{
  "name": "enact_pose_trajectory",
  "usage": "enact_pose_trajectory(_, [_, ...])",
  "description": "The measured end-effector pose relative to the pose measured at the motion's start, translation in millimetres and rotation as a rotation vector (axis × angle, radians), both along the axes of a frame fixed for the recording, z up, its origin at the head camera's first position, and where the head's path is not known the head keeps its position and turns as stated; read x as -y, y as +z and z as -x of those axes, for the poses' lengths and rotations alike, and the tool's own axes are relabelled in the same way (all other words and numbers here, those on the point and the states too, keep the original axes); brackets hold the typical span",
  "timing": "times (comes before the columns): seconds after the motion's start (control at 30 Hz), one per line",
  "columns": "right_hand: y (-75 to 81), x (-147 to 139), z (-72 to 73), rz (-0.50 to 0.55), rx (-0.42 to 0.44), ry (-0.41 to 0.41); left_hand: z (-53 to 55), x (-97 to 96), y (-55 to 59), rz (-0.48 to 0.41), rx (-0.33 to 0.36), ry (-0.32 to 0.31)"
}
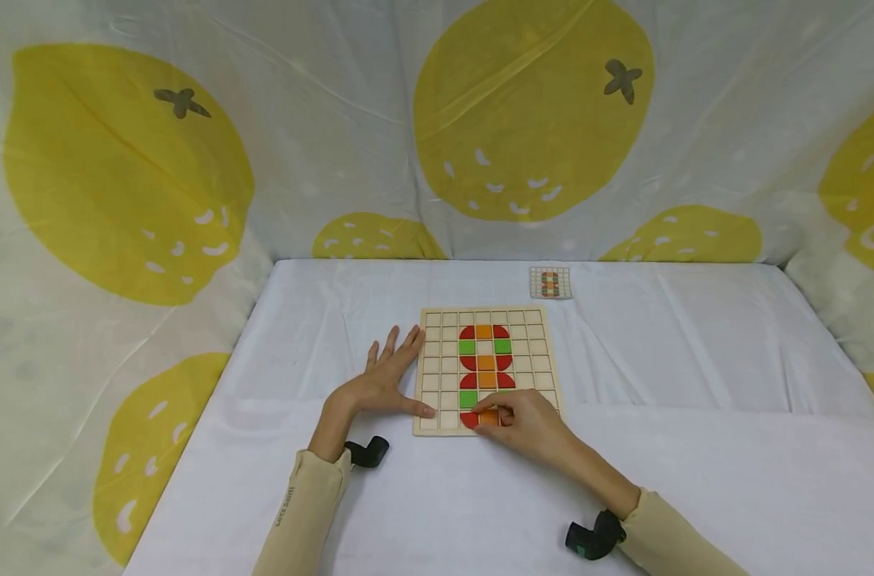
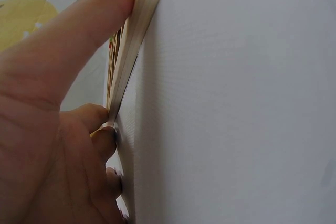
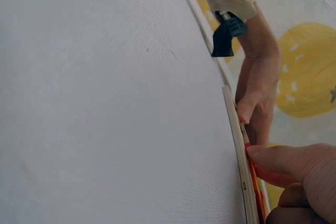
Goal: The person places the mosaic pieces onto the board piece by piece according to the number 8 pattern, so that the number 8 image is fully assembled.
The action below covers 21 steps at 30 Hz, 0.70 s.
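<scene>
A square wooden grid board (image 1: 431,364) lies on the table, with red, orange and green tiles in its middle columns. My left hand (image 1: 381,386) is spread along the board's left side, its thumb on the lower left corner and its fingertips at the upper left edge. Over the board's lower part, my right hand (image 1: 527,424) pinches a red rounded-corner tile (image 1: 469,419) between thumb and index finger, at the bottom row. An orange tile (image 1: 488,418) sits right beside it, partly covered by the fingers. Above is a green tile (image 1: 468,398). The right hand hides some cells.
Behind the board, a small card (image 1: 550,283) shows a similar coloured pattern on a grid. White cloth (image 1: 667,344) covers the table. A lemon-printed curtain (image 1: 336,136) hangs at the back and sides. Each wrist bears a black camera (image 1: 597,536).
</scene>
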State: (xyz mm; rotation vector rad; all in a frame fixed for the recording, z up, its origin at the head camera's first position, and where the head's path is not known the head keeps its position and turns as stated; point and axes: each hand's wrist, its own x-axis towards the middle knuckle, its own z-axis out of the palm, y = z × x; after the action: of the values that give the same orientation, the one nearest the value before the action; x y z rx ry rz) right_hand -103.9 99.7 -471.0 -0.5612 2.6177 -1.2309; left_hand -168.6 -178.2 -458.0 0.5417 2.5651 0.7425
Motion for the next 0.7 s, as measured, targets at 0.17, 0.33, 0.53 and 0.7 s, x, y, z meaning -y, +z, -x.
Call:
enact_pose_trajectory(0.17, [-1.9,1.3,-0.4,-0.008,-0.036,-0.015,-0.6,0.3,-0.1,-0.004,0.0,0.0])
enact_pose_trajectory(0.33, [-3.0,2.1,-0.8,-0.003,-0.049,-0.018,0.5,0.4,0.1,-0.001,-0.003,-0.005])
enact_pose_trajectory(0.53, [-3.1,3.8,-1.1,-0.008,-0.043,-0.016,0.9,0.5,-0.2,0.001,-0.001,-0.002])
enact_pose_trajectory(0.7, [-3.1,4.0,-1.5,-0.031,-0.07,-0.021,-0.5,-0.7,1.5,0.006,0.008,0.001])
